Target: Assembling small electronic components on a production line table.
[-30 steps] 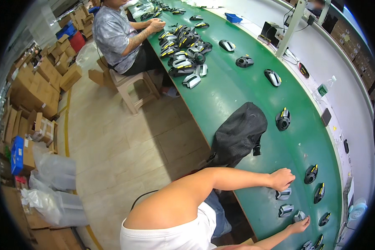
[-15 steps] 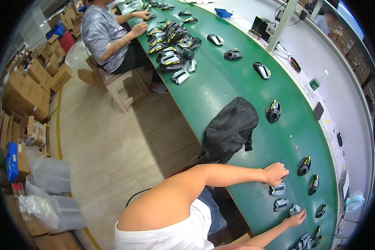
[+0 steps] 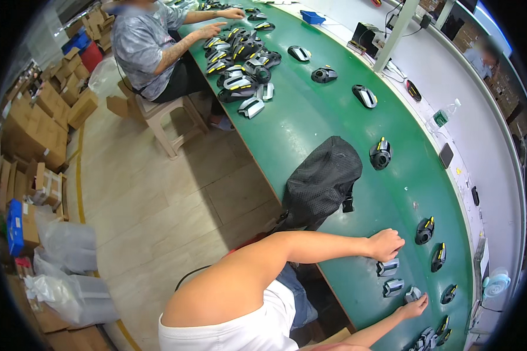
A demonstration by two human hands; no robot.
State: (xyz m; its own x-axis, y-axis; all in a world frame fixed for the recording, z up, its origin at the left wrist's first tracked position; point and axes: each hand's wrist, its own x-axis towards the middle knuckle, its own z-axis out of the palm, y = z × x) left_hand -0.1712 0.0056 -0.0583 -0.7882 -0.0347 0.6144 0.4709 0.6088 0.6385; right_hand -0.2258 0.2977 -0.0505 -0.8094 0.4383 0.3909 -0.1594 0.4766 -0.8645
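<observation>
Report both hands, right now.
Left hand: fingers curled beside a grey part; whether it holds anything cannot be told.
Right hand: appears closed on a second grey part.

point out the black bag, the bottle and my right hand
black bag [image 3: 324, 178]: head view, middle of its body
bottle [image 3: 442, 117]: head view, on its green label
right hand [image 3: 414, 306]: head view, middle of the hand

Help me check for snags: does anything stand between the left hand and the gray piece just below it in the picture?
Nothing visible does. The left hand is right by the gray piece; whether they touch is hard to tell. The black bag lies clear, beyond the forearm.
</observation>
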